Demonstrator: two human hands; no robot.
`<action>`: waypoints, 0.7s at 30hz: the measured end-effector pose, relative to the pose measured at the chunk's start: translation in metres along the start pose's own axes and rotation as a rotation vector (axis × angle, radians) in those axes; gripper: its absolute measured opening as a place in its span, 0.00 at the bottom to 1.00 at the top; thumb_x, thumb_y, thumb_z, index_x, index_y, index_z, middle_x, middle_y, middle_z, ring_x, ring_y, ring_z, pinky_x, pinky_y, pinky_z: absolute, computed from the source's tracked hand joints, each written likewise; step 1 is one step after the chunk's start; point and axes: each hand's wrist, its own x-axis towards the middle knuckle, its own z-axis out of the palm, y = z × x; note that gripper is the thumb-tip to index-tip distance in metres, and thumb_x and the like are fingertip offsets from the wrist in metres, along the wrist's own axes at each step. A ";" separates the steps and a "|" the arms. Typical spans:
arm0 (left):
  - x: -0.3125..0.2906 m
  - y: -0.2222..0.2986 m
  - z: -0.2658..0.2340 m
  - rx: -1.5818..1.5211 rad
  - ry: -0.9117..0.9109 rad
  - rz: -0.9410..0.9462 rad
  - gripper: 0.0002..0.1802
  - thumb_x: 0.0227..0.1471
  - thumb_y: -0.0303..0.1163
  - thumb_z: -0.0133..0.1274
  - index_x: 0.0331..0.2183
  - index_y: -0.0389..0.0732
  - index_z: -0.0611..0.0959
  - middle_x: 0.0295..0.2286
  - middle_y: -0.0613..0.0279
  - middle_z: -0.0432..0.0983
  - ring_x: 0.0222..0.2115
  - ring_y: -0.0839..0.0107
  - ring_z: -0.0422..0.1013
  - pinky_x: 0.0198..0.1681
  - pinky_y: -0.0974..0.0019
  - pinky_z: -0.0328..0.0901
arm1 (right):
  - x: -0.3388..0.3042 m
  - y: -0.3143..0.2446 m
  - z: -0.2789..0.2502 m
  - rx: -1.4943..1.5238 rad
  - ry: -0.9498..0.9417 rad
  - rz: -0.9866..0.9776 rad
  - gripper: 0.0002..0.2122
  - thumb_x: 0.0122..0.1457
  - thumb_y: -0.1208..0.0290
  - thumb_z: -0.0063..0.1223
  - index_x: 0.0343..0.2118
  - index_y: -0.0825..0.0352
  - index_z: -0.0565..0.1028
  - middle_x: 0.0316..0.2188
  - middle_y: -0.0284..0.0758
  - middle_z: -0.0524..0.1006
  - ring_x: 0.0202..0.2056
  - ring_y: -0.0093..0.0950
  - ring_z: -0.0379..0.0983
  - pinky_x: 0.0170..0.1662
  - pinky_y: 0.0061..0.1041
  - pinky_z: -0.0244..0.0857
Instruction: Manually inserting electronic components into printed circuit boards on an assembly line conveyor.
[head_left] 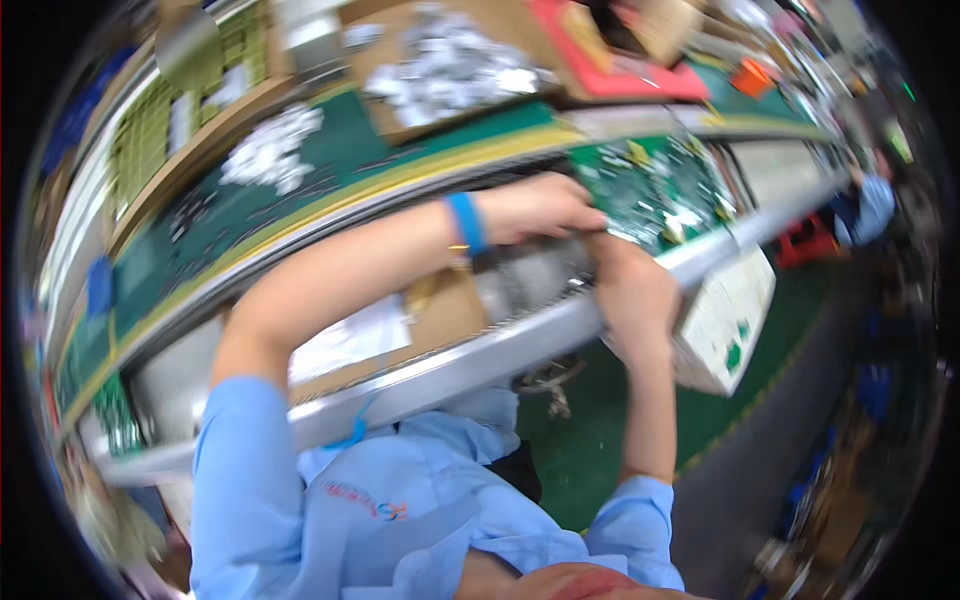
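The frame is blurred by motion. A green circuit board [655, 185] with small white and yellow parts lies on the metal bench rail. My left hand [540, 207], with a blue wristband [466, 222] on its wrist, has its fingers curled at the board's near left edge. My right hand [632, 295] comes up from below to the same corner, its back toward the camera and its fingers hidden. The two hands meet there.
A green conveyor belt [300, 190] runs behind the bench. Cardboard boxes of small silver-white parts [445, 65] and a loose pile [270, 150] lie on and behind it. A red tray [620, 70] sits further back. A white box [725, 320] hangs off the bench front. Another person [872, 205] works far right.
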 end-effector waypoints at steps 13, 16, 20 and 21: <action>-0.374 -0.035 -0.061 0.314 0.672 0.251 0.22 0.59 0.36 0.55 0.52 0.35 0.77 0.44 0.56 0.79 0.47 0.70 0.74 0.52 0.67 0.68 | 0.023 0.047 -0.011 -0.181 -0.009 0.326 0.15 0.60 0.58 0.55 0.44 0.61 0.82 0.38 0.45 0.82 0.38 0.42 0.79 0.43 0.36 0.72; -0.520 -0.085 -0.074 0.433 1.490 0.180 0.18 0.58 0.35 0.56 0.49 0.38 0.81 0.41 0.59 0.81 0.42 0.74 0.76 0.47 0.71 0.70 | 0.028 0.028 -0.019 -0.101 -0.048 0.409 0.15 0.65 0.65 0.46 0.47 0.64 0.80 0.45 0.44 0.80 0.43 0.41 0.77 0.47 0.34 0.70; -0.733 -0.200 -0.110 0.597 2.284 0.073 0.17 0.58 0.38 0.55 0.44 0.38 0.84 0.35 0.59 0.82 0.39 0.73 0.76 0.44 0.70 0.68 | 0.024 0.026 -0.024 -0.098 -0.059 0.534 0.17 0.67 0.63 0.45 0.52 0.64 0.78 0.51 0.43 0.77 0.49 0.41 0.75 0.52 0.35 0.69; -0.779 -0.224 -0.120 0.688 2.404 -0.107 0.18 0.58 0.40 0.54 0.43 0.37 0.84 0.37 0.57 0.82 0.39 0.71 0.76 0.44 0.69 0.68 | 0.021 0.032 -0.022 -0.110 -0.058 0.543 0.17 0.67 0.63 0.45 0.52 0.64 0.78 0.51 0.43 0.77 0.49 0.41 0.75 0.52 0.35 0.69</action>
